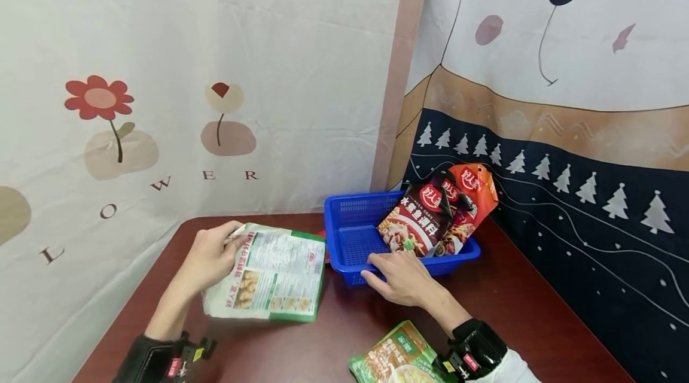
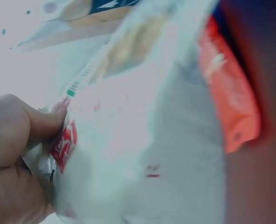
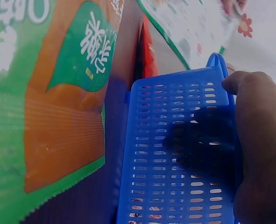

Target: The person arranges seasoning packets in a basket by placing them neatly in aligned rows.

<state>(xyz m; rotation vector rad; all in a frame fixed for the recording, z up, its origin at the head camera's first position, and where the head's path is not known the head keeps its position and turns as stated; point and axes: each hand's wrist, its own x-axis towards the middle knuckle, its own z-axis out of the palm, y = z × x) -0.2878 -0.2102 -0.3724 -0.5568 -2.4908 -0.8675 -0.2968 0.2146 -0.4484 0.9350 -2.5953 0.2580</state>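
My left hand (image 1: 212, 260) pinches a white-and-green food packet (image 1: 280, 275) by its left edge. The packet is tilted over the table, its printed panel toward the head camera. In the left wrist view the thumb (image 2: 49, 122) presses on the edge of the packet (image 2: 114, 154). My right hand (image 1: 401, 278) grips the near rim of a blue plastic basket (image 1: 344, 206); its fingertips are partly hidden behind the rim. Inside the basket a dark seasoning packet (image 1: 417, 218) and an orange-red packet (image 1: 473, 191) lean toward the right end.
A green-and-orange packet (image 1: 401, 356) lies on the brown table (image 1: 344, 335) near the right wrist. Beside the basket's left end is a red packet (image 2: 233, 93), mostly covered by the white-and-green one in the head view. Printed cloths (image 1: 301, 72) hang behind the table.
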